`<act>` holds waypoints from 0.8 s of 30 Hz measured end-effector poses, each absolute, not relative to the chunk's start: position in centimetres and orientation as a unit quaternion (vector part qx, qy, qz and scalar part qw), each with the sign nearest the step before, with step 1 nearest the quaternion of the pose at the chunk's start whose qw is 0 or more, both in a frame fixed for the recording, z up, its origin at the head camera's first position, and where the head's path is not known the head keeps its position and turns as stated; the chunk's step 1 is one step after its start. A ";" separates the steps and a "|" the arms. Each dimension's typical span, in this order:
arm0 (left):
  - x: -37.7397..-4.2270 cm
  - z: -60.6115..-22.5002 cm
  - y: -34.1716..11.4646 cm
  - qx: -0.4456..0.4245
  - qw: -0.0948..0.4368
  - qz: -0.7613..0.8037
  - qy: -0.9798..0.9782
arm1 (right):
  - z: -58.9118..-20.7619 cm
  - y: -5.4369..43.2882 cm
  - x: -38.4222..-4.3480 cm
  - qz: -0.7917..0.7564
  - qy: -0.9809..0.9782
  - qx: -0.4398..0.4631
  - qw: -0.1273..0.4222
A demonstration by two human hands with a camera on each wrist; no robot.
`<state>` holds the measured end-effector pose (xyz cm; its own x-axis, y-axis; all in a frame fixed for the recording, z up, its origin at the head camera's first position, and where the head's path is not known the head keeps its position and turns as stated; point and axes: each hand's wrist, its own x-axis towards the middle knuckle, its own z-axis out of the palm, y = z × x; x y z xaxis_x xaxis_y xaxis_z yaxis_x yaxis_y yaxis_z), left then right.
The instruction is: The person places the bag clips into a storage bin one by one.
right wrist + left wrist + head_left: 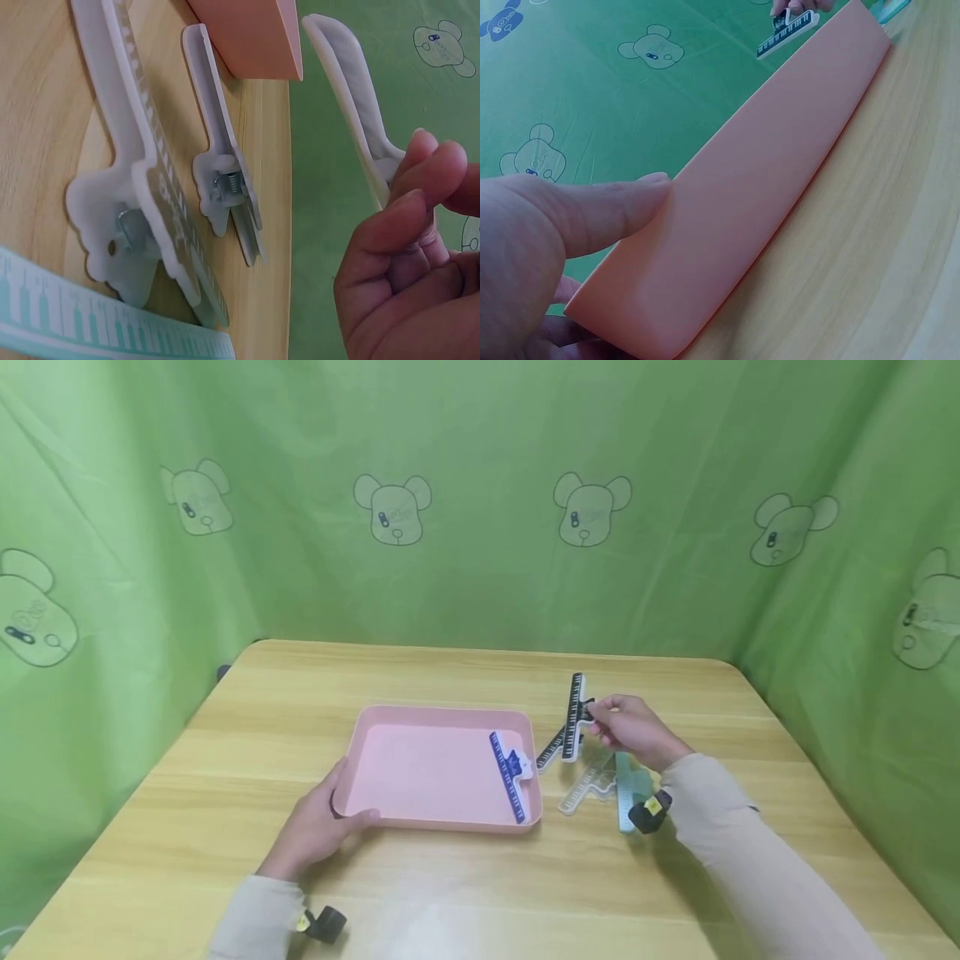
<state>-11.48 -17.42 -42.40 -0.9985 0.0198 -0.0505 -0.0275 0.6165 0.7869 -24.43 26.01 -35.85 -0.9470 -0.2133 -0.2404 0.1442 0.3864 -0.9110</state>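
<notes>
My left hand [311,827] grips the near left corner of a pink tray [450,825], its thumb [622,206] against the near wall. Inside the tray, at its right end, lies a blue clip with a piano-key pattern [507,777]. Raised just beyond the tray's right side, a black piano-key clip [572,718] is pinched between the thumb and fingers of my right hand [633,731]. Its pale underside [349,82] faces the right wrist camera. Below it on the table are another black clip [551,748], a clear clip [581,789] and a teal clip [624,793].
The wooden table [465,893] extends around the tray on all sides. A green curtain [487,585] printed with bear heads hangs behind the table and along both sides. The right wrist's small black camera [650,812] overlaps the teal clip in the head view.
</notes>
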 end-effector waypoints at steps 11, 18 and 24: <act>-11.4 -42.4 -17.4 0.002 0.024 0.442 0.897 | -35.7 25.7 -24.2 -0.545 0.824 -0.022 0.153; -11.5 -42.3 -17.4 0.002 0.023 0.444 0.896 | -35.7 25.6 -24.2 -0.545 0.824 -0.024 0.152; -11.4 -42.3 -17.4 0.001 0.024 0.444 0.896 | -35.8 25.5 -24.2 -0.548 0.822 -0.023 0.155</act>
<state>-11.44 -17.39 -42.27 -0.9988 0.0240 -0.0417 -0.0187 0.6057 0.7955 -24.16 25.47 -35.77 -0.9512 -0.2074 -0.2287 0.1312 0.3991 -0.9075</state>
